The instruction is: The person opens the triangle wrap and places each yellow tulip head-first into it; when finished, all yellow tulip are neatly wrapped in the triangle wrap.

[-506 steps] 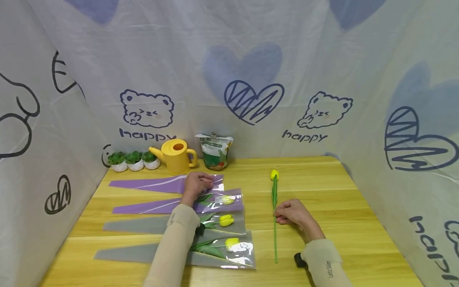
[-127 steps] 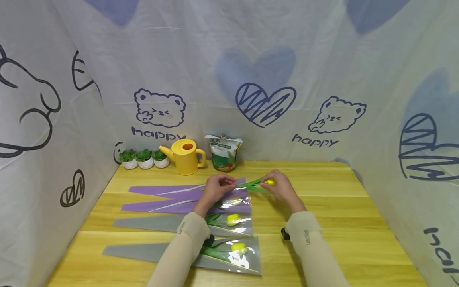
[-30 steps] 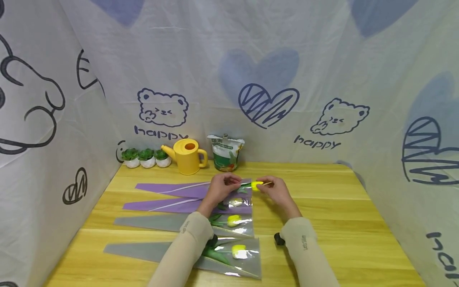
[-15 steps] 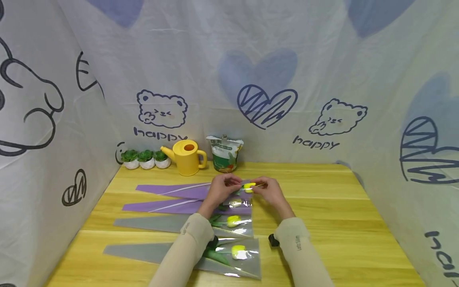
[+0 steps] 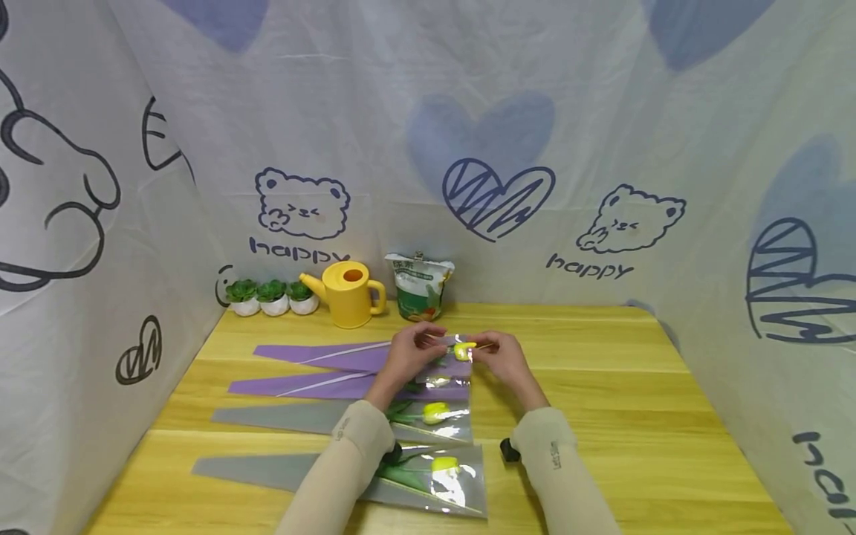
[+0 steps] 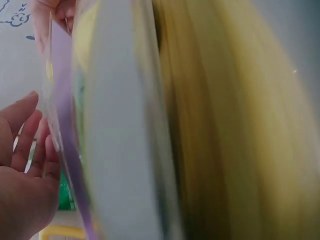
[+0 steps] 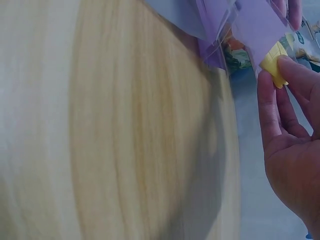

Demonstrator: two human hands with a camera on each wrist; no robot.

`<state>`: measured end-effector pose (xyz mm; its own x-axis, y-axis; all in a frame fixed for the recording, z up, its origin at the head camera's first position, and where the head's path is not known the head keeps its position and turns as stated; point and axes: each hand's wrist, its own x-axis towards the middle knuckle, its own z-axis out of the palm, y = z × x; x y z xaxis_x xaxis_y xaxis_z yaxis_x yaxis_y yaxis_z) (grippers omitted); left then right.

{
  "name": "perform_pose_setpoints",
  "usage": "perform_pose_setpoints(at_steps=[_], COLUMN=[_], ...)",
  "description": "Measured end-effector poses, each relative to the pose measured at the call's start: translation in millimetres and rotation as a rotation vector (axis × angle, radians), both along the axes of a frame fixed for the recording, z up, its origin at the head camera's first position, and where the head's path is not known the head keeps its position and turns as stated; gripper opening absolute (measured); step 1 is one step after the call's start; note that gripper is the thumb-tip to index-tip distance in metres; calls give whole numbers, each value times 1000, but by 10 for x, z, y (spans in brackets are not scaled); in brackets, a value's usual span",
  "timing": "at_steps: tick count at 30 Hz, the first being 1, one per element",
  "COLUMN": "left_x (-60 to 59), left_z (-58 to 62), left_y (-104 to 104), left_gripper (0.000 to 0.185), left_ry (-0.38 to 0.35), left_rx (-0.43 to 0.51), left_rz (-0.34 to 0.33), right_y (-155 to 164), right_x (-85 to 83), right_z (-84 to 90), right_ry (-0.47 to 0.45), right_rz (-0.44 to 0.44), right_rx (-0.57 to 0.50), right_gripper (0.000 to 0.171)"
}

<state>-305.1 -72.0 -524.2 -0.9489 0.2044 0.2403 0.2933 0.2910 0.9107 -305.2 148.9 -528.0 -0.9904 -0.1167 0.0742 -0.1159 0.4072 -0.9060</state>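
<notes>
The right hand (image 5: 506, 359) pinches the yellow tulip (image 5: 463, 349) by its bloom, fingertips closed on the bud; the right wrist view shows the bud (image 7: 275, 64) pressed between thumb and fingers right at the clear mouth of the purple sleeve (image 5: 321, 353). The left hand (image 5: 409, 351) pinches that mouth and holds its clear film up off the tabletop (image 5: 602, 386). The 2 hands sit just beside each other at the far middle of the tabletop, the bloom between them.

The tulip lies left to right, its stem side pointing left into the sleeve and its bloom at the opening on the right. The sleeve's long axis runs the same way, narrowing to its tip far to the left. The right hand is the nearer one to the bloom; the left hand is nearer the sleeve's body.

Closer to the person lie 3 more sleeves with tulips in them: 1 purple (image 5: 334, 385), 2 grey (image 5: 287, 416)
</notes>
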Motion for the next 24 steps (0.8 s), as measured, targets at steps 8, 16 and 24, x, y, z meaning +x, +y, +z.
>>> perform_pose_setpoints(at_steps=[8, 16, 24], left_x=[4, 36, 36], left_z=[45, 49, 39], left_y=[-238, -240, -185], left_gripper=[29, 23, 18], left_ry=[22, 40, 63], left_rx=[-152, -319, -351], left_rz=[-12, -42, -37], right_y=[32, 52, 59], right_x=[-7, -8, 19], right_z=[-13, -34, -24], right_ry=[-10, -34, -57], right_rz=[-17, -27, -43], right_rx=[9, -3, -11], right_gripper=[21, 21, 22])
